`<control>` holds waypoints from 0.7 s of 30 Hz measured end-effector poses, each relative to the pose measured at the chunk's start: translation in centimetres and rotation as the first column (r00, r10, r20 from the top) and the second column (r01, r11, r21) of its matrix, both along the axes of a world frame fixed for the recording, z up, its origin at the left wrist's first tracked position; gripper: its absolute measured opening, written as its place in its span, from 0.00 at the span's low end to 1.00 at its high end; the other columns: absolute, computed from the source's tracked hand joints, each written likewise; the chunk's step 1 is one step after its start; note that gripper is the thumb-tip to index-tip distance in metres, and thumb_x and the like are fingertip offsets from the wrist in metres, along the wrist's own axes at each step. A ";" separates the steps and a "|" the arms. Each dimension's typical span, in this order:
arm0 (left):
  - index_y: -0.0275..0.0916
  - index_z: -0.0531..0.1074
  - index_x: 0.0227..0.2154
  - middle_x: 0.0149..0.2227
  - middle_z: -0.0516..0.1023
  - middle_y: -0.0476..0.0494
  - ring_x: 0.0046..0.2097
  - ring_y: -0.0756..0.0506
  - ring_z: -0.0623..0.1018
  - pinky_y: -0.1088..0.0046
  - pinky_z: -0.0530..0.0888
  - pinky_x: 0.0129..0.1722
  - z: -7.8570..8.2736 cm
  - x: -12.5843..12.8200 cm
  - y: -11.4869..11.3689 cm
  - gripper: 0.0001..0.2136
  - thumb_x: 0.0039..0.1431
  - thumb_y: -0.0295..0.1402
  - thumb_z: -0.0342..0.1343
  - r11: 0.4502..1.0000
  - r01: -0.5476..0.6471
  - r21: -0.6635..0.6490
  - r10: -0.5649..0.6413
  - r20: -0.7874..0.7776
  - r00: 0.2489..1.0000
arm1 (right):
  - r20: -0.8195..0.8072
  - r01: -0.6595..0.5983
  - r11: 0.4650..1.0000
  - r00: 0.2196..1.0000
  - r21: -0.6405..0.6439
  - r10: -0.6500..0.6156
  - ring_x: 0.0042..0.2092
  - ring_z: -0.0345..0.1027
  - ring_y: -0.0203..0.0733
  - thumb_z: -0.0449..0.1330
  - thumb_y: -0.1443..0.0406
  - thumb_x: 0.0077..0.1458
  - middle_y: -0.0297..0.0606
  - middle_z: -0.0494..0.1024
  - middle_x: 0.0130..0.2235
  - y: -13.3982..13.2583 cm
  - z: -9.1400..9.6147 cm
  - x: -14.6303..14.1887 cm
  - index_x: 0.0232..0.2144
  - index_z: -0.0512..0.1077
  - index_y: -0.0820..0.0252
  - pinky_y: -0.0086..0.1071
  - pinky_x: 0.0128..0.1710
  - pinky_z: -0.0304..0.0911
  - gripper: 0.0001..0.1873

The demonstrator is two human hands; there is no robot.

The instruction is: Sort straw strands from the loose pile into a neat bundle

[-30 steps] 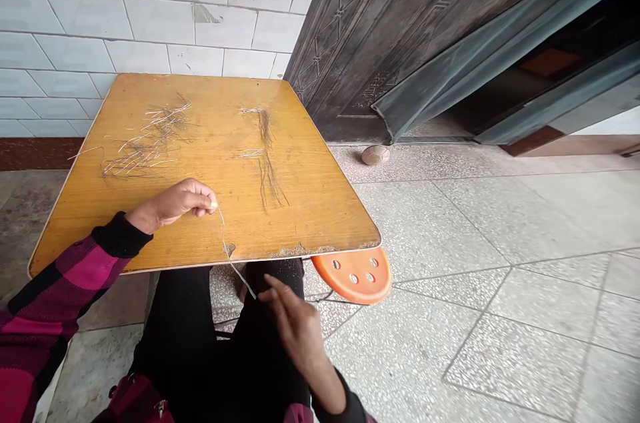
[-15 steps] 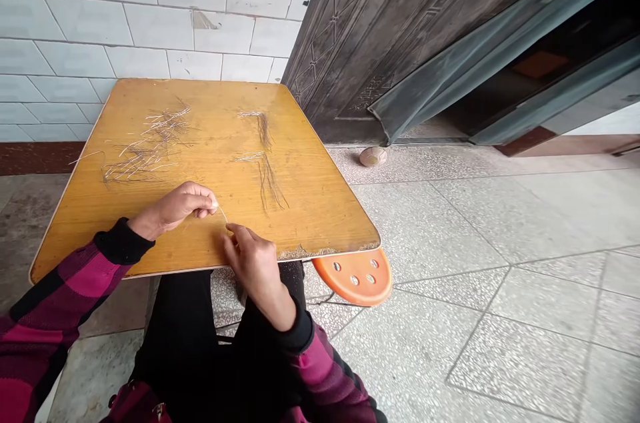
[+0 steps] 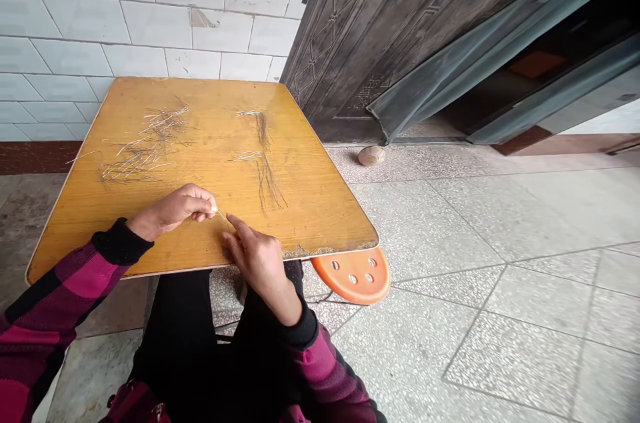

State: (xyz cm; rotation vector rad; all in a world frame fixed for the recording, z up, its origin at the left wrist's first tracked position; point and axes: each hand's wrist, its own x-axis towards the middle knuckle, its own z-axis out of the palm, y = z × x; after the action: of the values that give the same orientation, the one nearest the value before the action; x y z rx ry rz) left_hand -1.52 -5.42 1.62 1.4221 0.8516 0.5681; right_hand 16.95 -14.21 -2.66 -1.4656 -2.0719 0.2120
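1. The left hand (image 3: 173,211) hovers just above the table, thumb and fingertips pressed together on one end of a thin pale fibre strand (image 3: 223,216).
2. The strand is short and very fine. Its long axis runs from those fingertips toward the right, slanting slightly downward, over the yellow veneer table top (image 3: 313,209).
3. The right hand (image 3: 259,264) is the nearer hand to the strand's free end and lies to the right of it and slightly lower. Its index finger stretches toward the strand, with the thumb held apart from it. The fingertip is very close, but whether it touches the strand is too fine to tell.
4. Farther across the table lie two loose groups of similar fibres: a wide, scattered cluster (image 3: 147,146) and a narrower tuft (image 3: 263,149).
5. Pink-and-black checked sleeves (image 3: 65,283) end in black cuffs, and black trousers (image 3: 175,343) fill the lap below the table edge.
6. An orange plastic stool (image 3: 350,274) shows past the table's near corner. Beyond are a white tiled wall (image 3: 150,16), a dark metal door (image 3: 400,29), and a small round ball (image 3: 371,155) on a speckled terrazzo floor (image 3: 450,243).
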 end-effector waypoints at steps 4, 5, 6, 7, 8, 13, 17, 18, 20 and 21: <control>0.36 0.69 0.15 0.16 0.66 0.51 0.20 0.54 0.61 0.76 0.57 0.22 -0.4 0.1 0.1 0.07 0.41 0.33 0.55 1.000 0.007 -0.006 -0.007 0.001 1.000 | 0.096 -0.037 0.996 0.995 0.077 0.029 0.26 0.71 0.34 0.52 0.65 0.62 0.38 0.80 0.28 0.2 -0.4 0.2 0.49 0.73 0.59 0.23 0.25 0.58 0.16; 0.35 0.69 0.15 0.16 0.66 0.51 0.20 0.54 0.61 0.76 0.57 0.22 -0.4 0.2 0.0 0.07 0.41 0.33 0.55 1.000 0.006 -0.011 -0.006 0.001 1.000 | 0.101 -0.046 0.996 0.994 0.080 0.038 0.26 0.71 0.34 0.53 0.66 0.62 0.38 0.80 0.28 0.2 -0.5 0.1 0.49 0.74 0.60 0.23 0.25 0.58 0.16; 0.35 0.69 0.15 0.16 0.66 0.51 0.20 0.54 0.61 0.76 0.57 0.22 -0.4 0.2 0.0 0.07 0.41 0.33 0.55 1.000 0.006 -0.017 -0.006 0.001 1.000 | 0.092 -0.055 0.996 0.995 0.074 0.048 0.26 0.71 0.34 0.53 0.67 0.62 0.38 0.80 0.28 0.1 -0.6 0.1 0.48 0.74 0.60 0.23 0.25 0.59 0.16; 0.35 0.69 0.15 0.16 0.66 0.51 0.20 0.54 0.61 0.76 0.58 0.22 -0.4 0.2 0.0 0.07 0.42 0.33 0.56 1.000 0.004 -0.025 -0.003 0.001 1.000 | 0.063 -0.063 0.996 0.996 0.062 0.059 0.26 0.72 0.35 0.53 0.67 0.61 0.39 0.80 0.29 0.1 -0.6 0.1 0.48 0.74 0.60 0.24 0.26 0.60 0.16; 0.35 0.70 0.15 0.16 0.66 0.51 0.21 0.54 0.62 0.76 0.58 0.23 -0.3 0.2 -0.1 0.08 0.43 0.33 0.57 0.999 -0.001 -0.033 0.001 0.001 1.000 | 0.013 -0.068 0.997 0.998 0.048 0.068 0.28 0.73 0.36 0.53 0.66 0.61 0.40 0.81 0.31 0.0 -0.6 0.1 0.48 0.75 0.61 0.24 0.28 0.62 0.15; 0.32 0.74 0.24 0.22 0.73 0.46 0.25 0.52 0.68 0.75 0.65 0.27 0.5 0.0 -0.1 0.12 0.50 0.39 0.59 0.997 -0.030 -0.070 0.031 0.021 0.999 | -0.313 -0.050 0.997 0.949 -0.051 0.031 0.31 0.76 0.40 0.53 0.64 0.61 0.40 0.82 0.31 0.2 -0.1 0.1 0.46 0.76 0.61 0.28 0.32 0.69 0.15; 0.32 0.75 0.28 0.26 0.75 0.44 0.27 0.51 0.70 0.73 0.67 0.30 0.5 -0.4 0.1 0.15 0.54 0.42 0.57 0.999 -0.049 0.021 0.049 0.018 0.999 | -0.397 -0.062 0.992 0.918 -0.111 0.013 0.25 0.74 0.38 0.54 0.64 0.61 0.36 0.80 0.25 0.6 0.1 0.0 0.44 0.77 0.61 0.27 0.28 0.68 0.14; 0.32 0.74 0.27 0.25 0.75 0.45 0.27 0.51 0.70 0.73 0.67 0.31 0.4 -0.4 0.2 0.14 0.54 0.41 0.57 0.996 -0.052 0.076 0.052 -0.003 0.999 | -0.403 -0.070 0.990 0.915 -0.119 0.016 0.24 0.73 0.37 0.54 0.64 0.60 0.36 0.80 0.25 0.7 0.0 -0.1 0.43 0.77 0.61 0.27 0.27 0.67 0.14; 0.34 0.73 0.22 0.23 0.74 0.46 0.27 0.51 0.70 0.73 0.67 0.31 0.2 -0.5 0.4 0.14 0.54 0.40 0.57 0.981 -0.037 0.188 0.050 -0.066 0.997 | -0.415 -0.084 0.986 0.909 -0.145 0.017 0.24 0.73 0.37 0.54 0.64 0.60 0.35 0.79 0.24 0.9 -0.1 -0.3 0.44 0.76 0.61 0.26 0.27 0.67 0.14; 0.34 0.72 0.20 0.22 0.73 0.46 0.27 0.51 0.70 0.73 0.67 0.31 0.0 -0.5 0.4 0.14 0.54 0.39 0.57 0.973 -0.027 0.231 0.051 -0.101 0.994 | -0.421 -0.089 0.983 0.907 -0.161 0.013 0.23 0.72 0.36 0.54 0.64 0.60 0.34 0.79 0.24 0.9 -0.2 -0.4 0.45 0.76 0.61 0.26 0.27 0.66 0.15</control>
State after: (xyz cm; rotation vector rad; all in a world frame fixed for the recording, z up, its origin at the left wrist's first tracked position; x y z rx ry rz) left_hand -1.98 -5.00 1.64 1.6609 0.9229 0.6410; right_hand 16.60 -13.28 -2.81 -1.3235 -1.7728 0.6874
